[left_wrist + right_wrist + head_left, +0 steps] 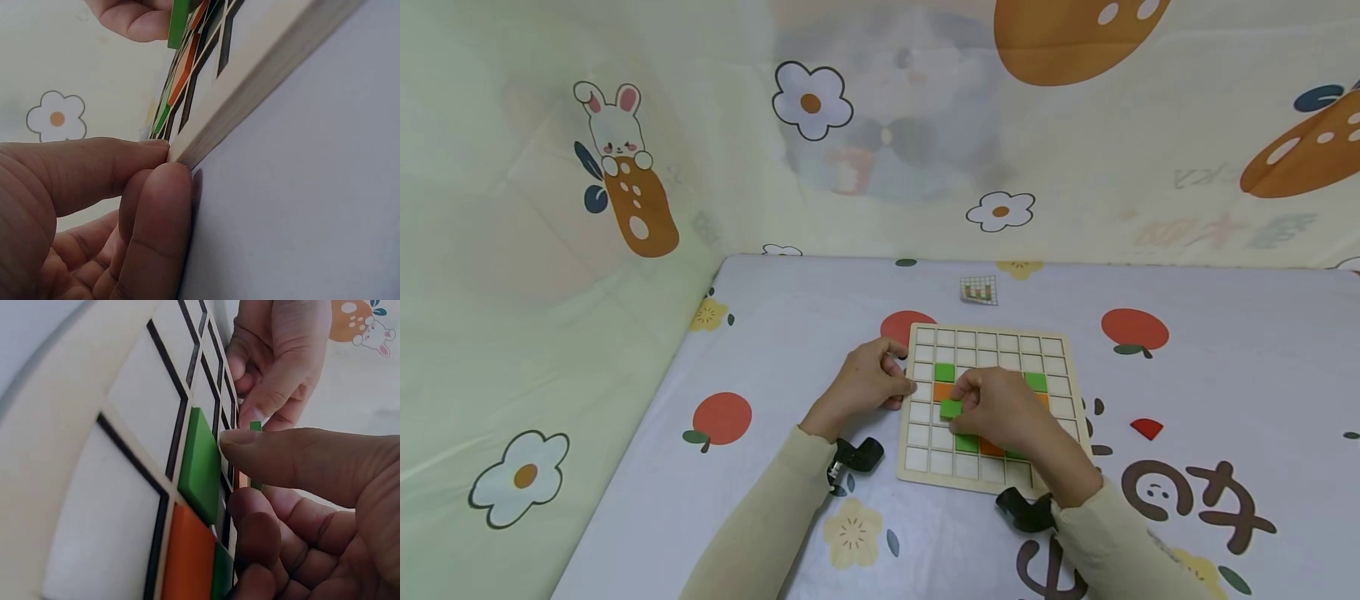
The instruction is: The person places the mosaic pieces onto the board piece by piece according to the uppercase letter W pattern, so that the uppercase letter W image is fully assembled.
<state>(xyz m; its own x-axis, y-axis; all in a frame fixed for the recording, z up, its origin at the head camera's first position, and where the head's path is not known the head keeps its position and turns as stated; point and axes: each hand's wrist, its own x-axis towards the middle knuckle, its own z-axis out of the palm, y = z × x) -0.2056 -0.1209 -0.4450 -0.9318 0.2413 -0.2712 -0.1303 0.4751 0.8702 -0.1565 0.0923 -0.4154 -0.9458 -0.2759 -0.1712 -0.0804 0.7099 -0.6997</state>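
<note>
A pale wooden grid board (940,462) lies on the table with green and orange square tiles set in some cells. My left hand (867,382) pinches the board's left edge between thumb and finger; the left wrist view shows the fingertips at its wooden rim (219,106). Between the thumb and fingers of my right hand (1003,408) is a green tile (951,409), held over the board's left-middle cells. Just beyond it sit an orange tile (943,392) and another green tile (944,372). Closer to me are a green tile (201,465) and an orange one (187,550). My right hand hides several middle cells.
Behind the board lies a small card with a printed grid pattern (978,290). The table cover (790,333) carries printed fruit, flowers and lettering. A patterned cloth wall (880,167) rises at the back and left. Black wrist cameras (859,454) sit at both cuffs.
</note>
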